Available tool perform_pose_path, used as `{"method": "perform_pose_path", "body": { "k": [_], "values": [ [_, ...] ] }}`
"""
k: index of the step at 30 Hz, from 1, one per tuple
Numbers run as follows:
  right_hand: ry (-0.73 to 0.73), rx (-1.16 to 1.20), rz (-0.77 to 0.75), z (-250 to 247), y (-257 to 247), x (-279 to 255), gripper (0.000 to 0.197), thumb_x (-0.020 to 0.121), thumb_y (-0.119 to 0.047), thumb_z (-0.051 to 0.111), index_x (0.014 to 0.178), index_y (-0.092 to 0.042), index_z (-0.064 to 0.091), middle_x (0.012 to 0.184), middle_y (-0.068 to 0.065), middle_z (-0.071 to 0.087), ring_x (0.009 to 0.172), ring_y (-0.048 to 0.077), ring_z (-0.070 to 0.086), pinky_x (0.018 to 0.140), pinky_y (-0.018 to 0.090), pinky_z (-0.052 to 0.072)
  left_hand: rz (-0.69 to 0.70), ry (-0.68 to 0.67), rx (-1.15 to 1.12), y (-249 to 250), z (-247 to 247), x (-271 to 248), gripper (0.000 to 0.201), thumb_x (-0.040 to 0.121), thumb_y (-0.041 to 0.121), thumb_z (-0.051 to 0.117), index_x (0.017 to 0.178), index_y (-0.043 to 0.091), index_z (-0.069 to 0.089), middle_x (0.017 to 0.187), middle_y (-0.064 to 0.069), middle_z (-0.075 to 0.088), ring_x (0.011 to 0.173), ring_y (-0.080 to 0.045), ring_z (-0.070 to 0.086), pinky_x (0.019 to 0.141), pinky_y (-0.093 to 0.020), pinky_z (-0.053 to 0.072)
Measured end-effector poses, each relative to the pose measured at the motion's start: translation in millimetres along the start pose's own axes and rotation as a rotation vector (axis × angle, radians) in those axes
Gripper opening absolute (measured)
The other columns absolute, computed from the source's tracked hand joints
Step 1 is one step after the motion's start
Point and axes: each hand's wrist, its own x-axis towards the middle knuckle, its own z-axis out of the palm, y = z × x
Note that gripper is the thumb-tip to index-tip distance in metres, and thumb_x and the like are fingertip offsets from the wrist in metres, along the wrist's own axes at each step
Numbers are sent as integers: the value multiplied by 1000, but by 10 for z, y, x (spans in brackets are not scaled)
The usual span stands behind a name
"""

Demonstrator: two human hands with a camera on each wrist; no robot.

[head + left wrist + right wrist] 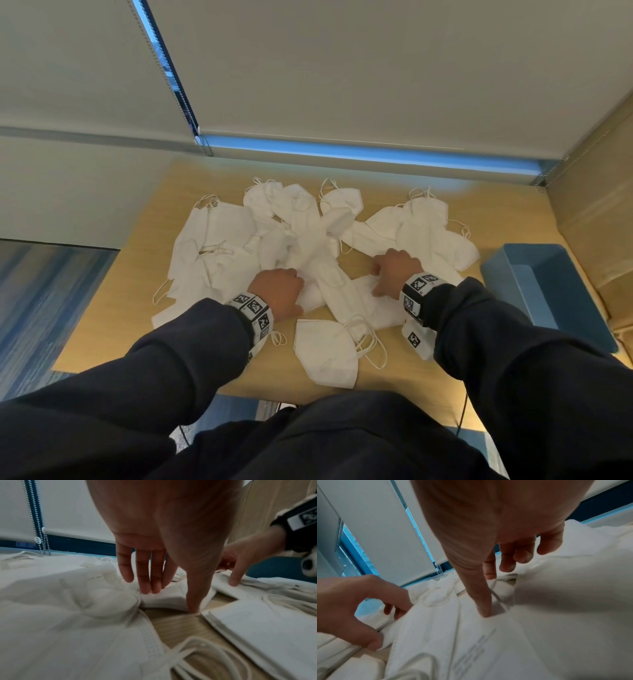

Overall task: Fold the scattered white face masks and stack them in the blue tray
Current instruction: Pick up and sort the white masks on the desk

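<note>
Several white face masks (pixel 308 233) lie scattered over the wooden table (pixel 144 308). One elongated mask (pixel 339 294) lies between my two hands. My left hand (pixel 301 291) pinches its left end, thumb on the near edge and fingers on the far side, as the left wrist view shows at the mask (pixel 164 601). My right hand (pixel 376 277) pinches the right end, thumb pressed down on the mask (pixel 447 622). The blue tray (pixel 548 291) stands at the right of the table, and I see no masks in it.
A folded mask (pixel 325 353) with its ear loops lies near the front edge, just below my hands. Roller blinds (pixel 342 68) hang behind the table and a cardboard-coloured wall (pixel 596 212) stands behind the tray. Bare wood shows at the table's front left.
</note>
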Motion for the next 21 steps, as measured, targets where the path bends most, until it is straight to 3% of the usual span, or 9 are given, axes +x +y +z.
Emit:
{"method": "perform_pose_path", "body": {
  "k": [2, 4, 8, 11, 14, 16, 19, 21],
  "values": [
    [35, 122, 19, -48, 42, -6, 29, 73, -34, 79, 95, -30, 60, 110, -1, 56, 102, 24, 56, 83, 34, 46, 24, 36, 34, 5, -17, -32, 36, 93, 30, 53, 124, 15, 62, 115, -4, 63, 102, -26, 63, 68, -33, 43],
    [54, 381, 33, -118, 117, -35, 22, 76, -29, 80, 88, -26, 61, 100, -1, 62, 93, 21, 59, 75, 30, 47, 8, 63, -18, -22, -20, -55, 30, 93, 22, 50, 120, 17, 62, 109, -4, 66, 95, -25, 65, 67, -33, 46],
    [110, 894, 57, -290, 306, -137, 19, 82, -13, 77, 78, -17, 59, 84, 2, 59, 81, 20, 54, 67, 30, 41, -100, 106, -463, -192, -144, -108, 26, 88, 39, 62, 107, 22, 67, 103, -1, 65, 92, -22, 63, 79, -37, 53],
    [145, 1138, 129, -377, 438, -234, 18, 84, -3, 73, 89, -13, 58, 83, 5, 60, 78, 21, 56, 63, 28, 44, -111, 229, -721, -281, -354, -225, 37, 77, 45, 58, 100, 19, 70, 96, -2, 65, 89, -22, 60, 80, -38, 50],
    [150, 1293, 186, -398, 548, -263, 31, 80, -5, 77, 103, -21, 65, 98, 5, 70, 89, 22, 64, 76, 34, 50, -144, 261, -912, -307, -587, -321, 29, 74, 41, 54, 89, 18, 64, 83, -2, 65, 77, -19, 57, 69, -35, 43],
    [173, 1344, 208, -437, 566, -283, 31, 78, -9, 80, 101, -27, 70, 104, 2, 73, 96, 22, 65, 85, 38, 49, -168, 238, -1067, -321, -652, -335, 23, 75, 40, 55, 86, 20, 61, 79, -1, 62, 73, -18, 55, 65, -34, 38],
    [234, 1387, 188, -521, 546, -336, 13, 80, -12, 80, 85, -19, 71, 92, 0, 72, 87, 16, 64, 73, 30, 47, -268, 251, -1499, -292, -634, -321, 28, 74, 32, 60, 99, 22, 68, 103, -10, 69, 94, -28, 64, 77, -39, 47],
    [276, 1365, 133, -574, 510, -379, 13, 81, -16, 81, 79, -16, 69, 86, 2, 71, 82, 17, 65, 74, 30, 51, -358, 229, -1773, -249, -571, -295, 35, 81, 25, 61, 115, 21, 70, 122, -10, 68, 113, -33, 64, 78, -43, 54]
  ]
}}
